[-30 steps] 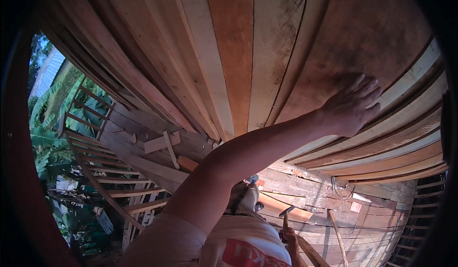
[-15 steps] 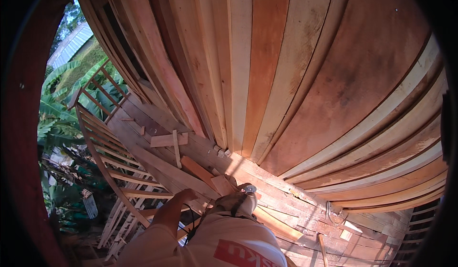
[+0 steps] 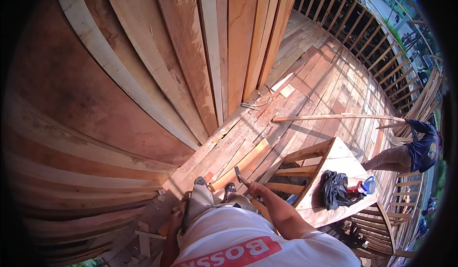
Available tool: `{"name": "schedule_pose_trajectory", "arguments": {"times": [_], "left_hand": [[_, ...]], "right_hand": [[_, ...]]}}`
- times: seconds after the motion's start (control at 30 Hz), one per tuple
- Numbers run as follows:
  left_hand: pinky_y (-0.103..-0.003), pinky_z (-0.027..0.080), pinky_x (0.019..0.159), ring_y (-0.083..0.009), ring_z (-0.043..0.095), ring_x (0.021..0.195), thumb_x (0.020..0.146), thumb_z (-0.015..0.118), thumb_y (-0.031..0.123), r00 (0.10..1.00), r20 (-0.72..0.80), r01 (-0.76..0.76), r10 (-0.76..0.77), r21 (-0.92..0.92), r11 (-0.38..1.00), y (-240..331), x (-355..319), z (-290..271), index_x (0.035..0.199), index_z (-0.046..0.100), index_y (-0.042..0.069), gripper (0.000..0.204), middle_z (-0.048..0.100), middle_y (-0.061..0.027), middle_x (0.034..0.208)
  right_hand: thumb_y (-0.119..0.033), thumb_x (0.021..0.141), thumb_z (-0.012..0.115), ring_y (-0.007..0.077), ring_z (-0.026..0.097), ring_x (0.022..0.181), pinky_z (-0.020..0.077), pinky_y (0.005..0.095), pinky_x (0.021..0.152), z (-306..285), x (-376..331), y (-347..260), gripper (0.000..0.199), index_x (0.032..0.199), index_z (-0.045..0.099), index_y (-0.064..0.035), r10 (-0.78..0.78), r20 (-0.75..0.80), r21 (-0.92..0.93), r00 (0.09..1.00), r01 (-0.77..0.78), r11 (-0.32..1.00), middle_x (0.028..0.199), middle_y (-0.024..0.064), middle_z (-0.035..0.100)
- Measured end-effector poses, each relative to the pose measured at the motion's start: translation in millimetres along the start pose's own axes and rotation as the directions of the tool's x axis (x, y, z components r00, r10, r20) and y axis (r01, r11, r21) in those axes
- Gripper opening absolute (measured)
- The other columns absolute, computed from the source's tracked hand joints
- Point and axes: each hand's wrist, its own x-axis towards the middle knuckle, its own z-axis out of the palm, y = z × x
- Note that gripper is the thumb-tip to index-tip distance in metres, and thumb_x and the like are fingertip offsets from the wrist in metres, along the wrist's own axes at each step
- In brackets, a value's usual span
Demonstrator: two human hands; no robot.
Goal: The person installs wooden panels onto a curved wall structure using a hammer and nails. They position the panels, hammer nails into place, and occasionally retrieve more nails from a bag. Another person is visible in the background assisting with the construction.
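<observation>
My right hand (image 3: 257, 190) is closed around the handle of a hammer (image 3: 238, 175), held out in front of my right leg. Its dark head points away from me, over the planked floor. My left hand (image 3: 177, 218) hangs low beside my left thigh, partly in shadow. Its fingers are too dark and small to make out. Just ahead of my feet lies a loose board (image 3: 242, 164) on the floor.
A tall wall of curved planks (image 3: 138, 52) rises on my left. At right stands a wooden platform (image 3: 329, 190) bearing a black plastic bag (image 3: 335, 189) and a blue-lidded container (image 3: 369, 185). Beyond it a person (image 3: 422, 145) bends beside a long thin plank (image 3: 343, 116). Slatted railing (image 3: 377, 52) curves behind.
My view has swung to the right, away from the greenery and left railing. My right hand with the hammer, the platform and the other person have come into view.
</observation>
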Motion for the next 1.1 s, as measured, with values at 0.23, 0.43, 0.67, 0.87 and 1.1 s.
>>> {"name": "schedule_pose_trajectory", "arguments": {"times": [0.23, 0.43, 0.67, 0.87, 1.1], "left_hand": [[-0.037, 0.049, 0.085, -0.028, 0.064, 0.1, 0.093, 0.054, 0.021, 0.979, 0.197, -0.139, 0.049, 0.475, 0.869, 93.4, 22.5, -10.3, 0.116, 0.063, -0.002, 0.035, 0.067, -0.0194, 0.11], [-0.036, 0.048, 0.093, -0.0277, 0.064, 0.107, 0.085, 0.063, 0.033, 0.981, 0.087, 0.113, -0.174, 0.476, 0.872, 156.7, 32.9, 2.8, 0.124, 0.059, 0.0, 0.052, 0.066, -0.0192, 0.115], [-0.035, 0.045, 0.1, -0.0261, 0.06, 0.116, 0.088, 0.06, 0.039, 0.954, 0.28, -0.115, -0.108, 0.673, 0.73, 186.9, 34.1, 38.3, 0.128, 0.057, 0.002, 0.054, 0.062, -0.0181, 0.125], [-0.035, 0.045, 0.1, -0.0277, 0.06, 0.115, 0.087, 0.06, 0.041, 0.928, 0.342, -0.169, -0.144, 0.736, 0.656, 178.4, 55.8, 30.3, 0.127, 0.059, 0.005, 0.054, 0.063, -0.0168, 0.124], [-0.034, 0.048, 0.092, -0.0244, 0.063, 0.107, 0.088, 0.061, 0.033, 0.986, 0.165, -0.089, -0.004, 0.554, 0.828, 208.0, 71.7, 1.8, 0.126, 0.058, -0.002, 0.051, 0.066, -0.0176, 0.117]], "right_hand": [[-0.029, 0.079, 0.066, 0.0357, 0.065, 0.095, 0.0504, 0.0446, 0.08, 47.3, -11.0, 28.8, 0.092, 0.152, 0.011, -0.0154, 0.061, 0.073, 0.108, 0.995, -0.068, 0.992, 0.104, 0.0264, 0.066], [-0.027, 0.08, 0.063, 0.031, 0.062, 0.104, 0.0472, 0.0415, 0.088, 93.8, 29.6, 84.5, 0.095, 0.155, 0.005, -0.0218, 0.04, 0.165, -0.022, 0.986, -0.036, 0.999, 0.111, 0.0238, 0.064], [-0.031, 0.079, 0.063, 0.0315, 0.062, 0.107, 0.0486, 0.0413, 0.088, 105.3, 60.3, 97.4, 0.08, 0.149, 0.025, -0.0219, 0.031, 0.118, 0.123, 0.993, -0.045, 0.991, 0.116, 0.0199, 0.064], [-0.033, 0.077, 0.067, 0.0301, 0.064, 0.106, 0.0493, 0.0391, 0.088, 110.3, 94.3, 116.0, 0.072, 0.143, 0.043, -0.0201, 0.029, -0.008, 0.309, 1.0, -0.025, 0.951, 0.115, 0.0166, 0.065], [-0.022, 0.072, 0.072, 0.0246, 0.069, 0.091, 0.0527, 0.0395, 0.077, 93.3, 87.2, 131.7, 0.034, 0.103, 0.071, -0.0095, 0.234, 0.038, 0.405, 0.971, -0.229, 0.885, 0.094, 0.0142, 0.071]]}}
